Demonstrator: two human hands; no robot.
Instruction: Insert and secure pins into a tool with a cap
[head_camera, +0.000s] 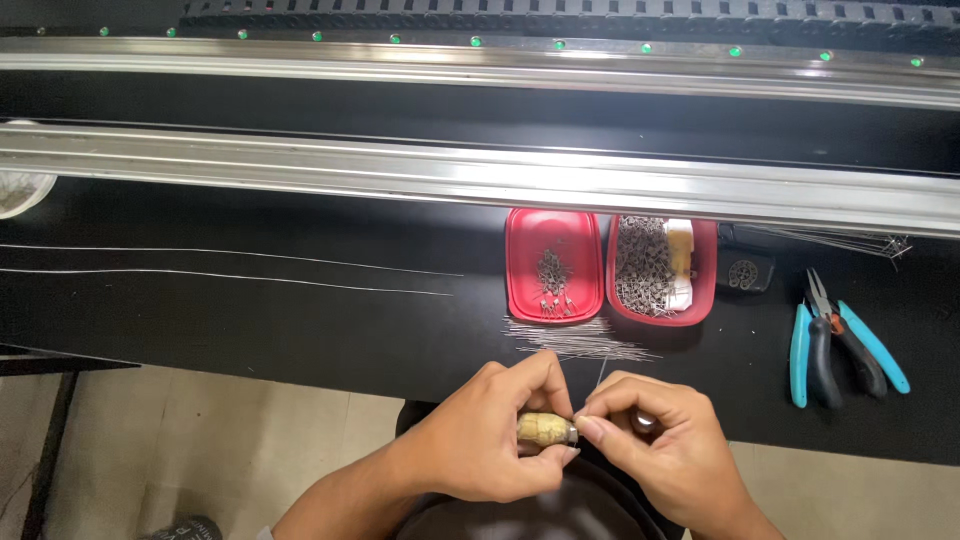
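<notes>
My left hand (490, 435) grips a short tool with a tape-wrapped yellowish handle (541, 429) and a metal tip. My right hand (660, 440) pinches at that tip, and a thin metal needle (601, 372) rises from between its fingers. Both hands sit at the near edge of the black work surface (300, 320). Just beyond them lies a loose bundle of thin needles (575, 340). Behind the bundle stand two red trays: the left one (553, 265) holds a small heap of tiny metal parts, the right one (662, 270) is full of them and also holds a yellowish piece.
Blue-handled pliers and cutters (840, 345) lie at the right. Two long thin wires (250, 265) run across the surface on the left. A long shiny metal rail (480, 180) crosses the bench behind the trays. A white container (20, 190) sits at far left.
</notes>
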